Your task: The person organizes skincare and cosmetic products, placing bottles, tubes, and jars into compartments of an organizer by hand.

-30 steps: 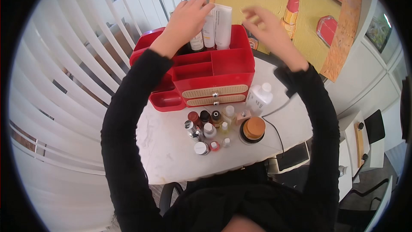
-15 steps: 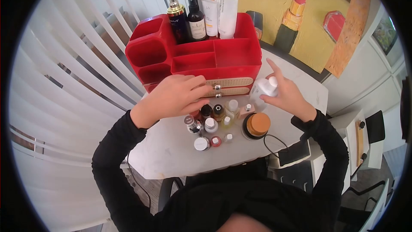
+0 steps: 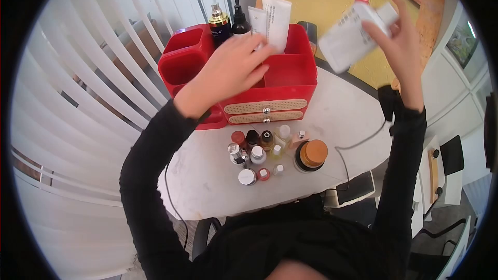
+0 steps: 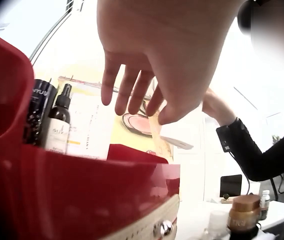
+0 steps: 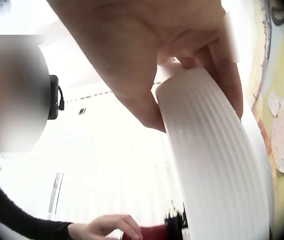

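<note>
My right hand (image 3: 403,52) grips a white bottle (image 3: 346,42) near its cap, tilted in the air to the right of the red organizer (image 3: 290,91). In the right wrist view the ribbed side of the bottle hangs below the thumb and fingers. My left hand (image 3: 228,70) hovers over the organizer's front compartments, its fingers (image 4: 127,92) extended with nothing in them. Behind it, in the organizer's back section, stand a dark bottle with a gold collar (image 3: 220,25), a black spray bottle (image 3: 240,22) and white tubes (image 3: 277,18).
Several small bottles and jars (image 3: 258,154) stand on the white table (image 3: 197,186) before the organizer's two woven-front drawers. An orange-lidded jar (image 3: 314,153) is at their right. A cable (image 3: 358,142) runs across the table. Behind stands a yellow painting (image 3: 311,2); blinds hang left.
My right hand has taken hold of the white bottle and lifted it off the table, up and to the right. The left hand has moved from the small bottles up over the organizer.
</note>
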Demonstrator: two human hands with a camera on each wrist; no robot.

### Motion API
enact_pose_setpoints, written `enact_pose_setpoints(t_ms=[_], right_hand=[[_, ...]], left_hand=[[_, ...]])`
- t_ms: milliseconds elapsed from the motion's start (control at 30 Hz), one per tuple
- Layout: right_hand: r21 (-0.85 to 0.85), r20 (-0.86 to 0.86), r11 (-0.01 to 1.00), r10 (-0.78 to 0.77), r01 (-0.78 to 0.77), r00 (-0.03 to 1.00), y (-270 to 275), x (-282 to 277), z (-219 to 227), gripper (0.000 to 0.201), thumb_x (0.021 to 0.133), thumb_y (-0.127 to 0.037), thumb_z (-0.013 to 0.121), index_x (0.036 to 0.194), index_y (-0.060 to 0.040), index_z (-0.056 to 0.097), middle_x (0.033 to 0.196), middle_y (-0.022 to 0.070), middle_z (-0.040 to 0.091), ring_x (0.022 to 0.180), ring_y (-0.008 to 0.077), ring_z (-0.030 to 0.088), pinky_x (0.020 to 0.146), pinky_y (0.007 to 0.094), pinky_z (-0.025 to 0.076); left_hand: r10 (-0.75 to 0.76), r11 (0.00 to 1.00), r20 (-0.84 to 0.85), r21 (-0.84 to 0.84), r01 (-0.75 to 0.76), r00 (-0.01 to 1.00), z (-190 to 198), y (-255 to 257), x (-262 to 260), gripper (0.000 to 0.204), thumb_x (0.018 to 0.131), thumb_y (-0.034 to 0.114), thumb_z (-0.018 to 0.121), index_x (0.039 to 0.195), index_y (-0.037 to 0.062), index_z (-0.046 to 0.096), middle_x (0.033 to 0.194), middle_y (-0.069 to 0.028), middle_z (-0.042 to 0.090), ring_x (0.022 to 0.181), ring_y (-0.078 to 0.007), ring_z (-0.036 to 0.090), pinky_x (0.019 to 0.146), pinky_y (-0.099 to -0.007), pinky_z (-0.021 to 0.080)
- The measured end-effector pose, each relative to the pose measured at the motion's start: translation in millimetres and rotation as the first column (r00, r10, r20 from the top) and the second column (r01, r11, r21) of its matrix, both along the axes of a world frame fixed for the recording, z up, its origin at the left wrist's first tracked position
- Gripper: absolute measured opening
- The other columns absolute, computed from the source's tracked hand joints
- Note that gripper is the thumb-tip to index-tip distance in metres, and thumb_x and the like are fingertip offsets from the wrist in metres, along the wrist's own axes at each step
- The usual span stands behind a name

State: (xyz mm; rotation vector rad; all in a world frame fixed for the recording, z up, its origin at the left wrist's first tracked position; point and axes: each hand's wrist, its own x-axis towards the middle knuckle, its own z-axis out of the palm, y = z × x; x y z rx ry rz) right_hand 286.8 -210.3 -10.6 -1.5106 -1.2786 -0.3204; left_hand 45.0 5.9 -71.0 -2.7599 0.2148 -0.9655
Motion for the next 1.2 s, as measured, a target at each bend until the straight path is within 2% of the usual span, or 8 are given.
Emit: enact_pose_setpoints(t_ms=[67,133,167,233,433,600,867,1200], right_hand=[[0.038,0.051,0.999,-0.03,0.028,0.998,23.2,-11.2,13.5,0.072,0.075,-0.02,0.079,0.139,-0.0118,0.048,0.099,0.0072,0.066,0.088,0.0171,0.066,0.076,0.0312,0.052],[0.039,0.162,0.995,-0.096,0.091,0.982,45.7,-22.8,21.6,0.068,0.074,-0.021,0.074,0.137,-0.01,0.051,0.095,0.0274,0.068,0.089,0.0337,0.07,0.078,0.0464,0.054],[0.042,0.167,0.995,-0.099,0.093,0.981,57.5,-12.0,19.3,0.068,0.074,-0.021,0.074,0.137,-0.01,0.051,0.095,0.0274,0.068,0.089,0.0337,0.07,0.078,0.0464,0.054],[0.054,0.252,0.983,-0.181,0.173,0.951,87.4,12.9,1.8,0.064,0.075,-0.029,0.077,0.132,-0.0141,0.053,0.099,0.0124,0.068,0.088,0.0224,0.069,0.079,0.0345,0.053],[0.069,0.207,0.982,-0.184,0.173,0.961,112.6,20.9,-11.6,0.058,0.074,-0.032,0.077,0.125,-0.014,0.055,0.093,0.0153,0.069,0.084,0.028,0.07,0.076,0.0363,0.054],[-0.012,0.164,0.989,-0.146,0.15,0.976,126.6,21.6,-12.5,0.057,0.074,-0.032,0.076,0.122,-0.0116,0.055,0.088,0.0176,0.068,0.081,0.0298,0.07,0.073,0.0375,0.054],[-0.065,0.318,0.98,-0.157,0.187,0.935,146.3,11.2,-22.9,0.054,0.077,-0.033,0.073,0.12,-0.0079,0.053,0.09,0.0218,0.068,0.085,0.0387,0.068,0.073,0.0428,0.054],[0.022,0.507,0.985,-0.158,0.171,0.847,155.0,7.0,-43.7,0.055,0.076,-0.033,0.074,0.116,-0.0052,0.048,0.087,0.0215,0.067,0.082,0.0415,0.066,0.069,0.0481,0.052]], left_hand=[[0.015,0.997,0.114,0.074,-0.024,0.993,13.1,12.7,33.5,0.041,0.083,0.013,0.067,0.122,0.0079,0.056,0.118,-0.0136,0.056,0.109,-0.0317,0.056,0.09,-0.0414,0.048],[-0.034,0.992,0.247,0.126,0.003,0.968,29.1,30.6,69.4,0.042,0.084,0.013,0.067,0.124,0.0079,0.054,0.117,-0.0135,0.057,0.108,-0.0333,0.057,0.09,-0.0416,0.049],[-0.037,0.992,0.252,0.128,0.005,0.967,33.3,35.7,82.6,0.042,0.084,0.013,0.067,0.124,0.0079,0.054,0.117,-0.0135,0.057,0.108,-0.0333,0.057,0.09,-0.0416,0.049],[0.041,0.996,0.279,0.068,-0.062,0.959,39.4,45.3,101.4,0.043,0.082,0.012,0.065,0.124,0.0097,0.056,0.118,-0.0113,0.056,0.105,-0.0291,0.06,0.085,-0.0399,0.05],[0.089,0.987,-0.015,-0.136,-0.09,0.996,41.1,55.5,107.7,0.032,0.085,0.018,0.07,0.111,0.007,0.056,0.108,-0.0131,0.059,0.102,-0.034,0.059,0.088,-0.0406,0.049],[0.041,0.983,0.06,-0.183,-0.03,0.997,30.6,58.2,103.9,0.028,0.084,0.018,0.072,0.104,0.0063,0.056,0.105,-0.0133,0.06,0.101,-0.0339,0.059,0.087,-0.0403,0.048],[-0.017,0.978,0.107,-0.207,0.039,0.994,24.0,63.6,101.7,0.03,0.082,0.017,0.073,0.105,0.0061,0.057,0.104,-0.0129,0.059,0.1,-0.034,0.059,0.086,-0.0404,0.048],[-0.002,0.974,0.172,-0.223,0.041,0.985,19.6,66.0,105.2,0.035,0.081,0.018,0.074,0.108,0.0047,0.058,0.106,-0.0125,0.062,0.101,-0.0342,0.06,0.088,-0.0407,0.049]])
